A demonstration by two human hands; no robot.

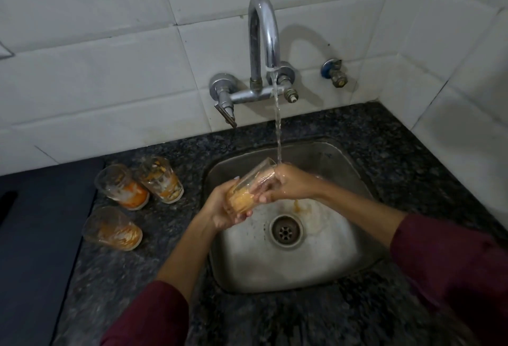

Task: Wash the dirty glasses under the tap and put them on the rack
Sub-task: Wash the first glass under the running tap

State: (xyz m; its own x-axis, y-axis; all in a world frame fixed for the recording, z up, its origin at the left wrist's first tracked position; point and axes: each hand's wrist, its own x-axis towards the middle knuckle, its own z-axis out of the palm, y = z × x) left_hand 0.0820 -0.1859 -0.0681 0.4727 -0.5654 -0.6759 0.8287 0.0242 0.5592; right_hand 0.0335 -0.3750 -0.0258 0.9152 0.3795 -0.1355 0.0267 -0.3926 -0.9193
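Observation:
A clear glass (248,187) smeared with orange residue lies tilted over the steel sink (341,241), its mouth up and to the right under the running tap (264,38). My left hand (222,208) grips its base from below. My right hand (288,185) is at the mouth, with its fingers reaching inside the glass, and the water stream falls onto it. Three more dirty glasses stand on the dark counter left of the sink: one (121,186), one (160,179) and one nearer me (112,229). No rack is in view.
The speckled dark granite counter (390,153) surrounds the sink, with white tiled walls behind and to the right. A dark flat surface (35,235) lies at the far left. A small valve (334,72) sticks out of the wall right of the tap. The drain (286,231) is open.

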